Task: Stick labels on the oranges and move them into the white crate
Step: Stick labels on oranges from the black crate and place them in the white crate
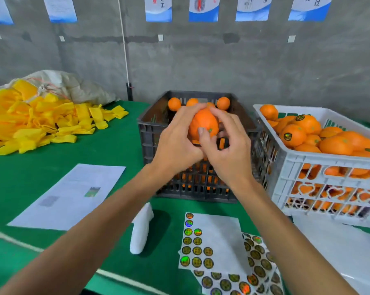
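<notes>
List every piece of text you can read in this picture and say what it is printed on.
"返工": blue-and-white poster on the grey wall.
"过": the rightmost blue-and-white poster; the rest of it is cut off.
Other wall posters: too blurred.
White paper sheet on the green tablecloth: too small.
Round holographic stickers on backing sheets: unreadable.
Labels on oranges in the white plastic crate: unreadable.

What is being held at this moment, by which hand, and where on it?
One orange, held above the dark crate. The left hand grips its left side; the right hand holds the right side, thumb pressed on its front.
</notes>
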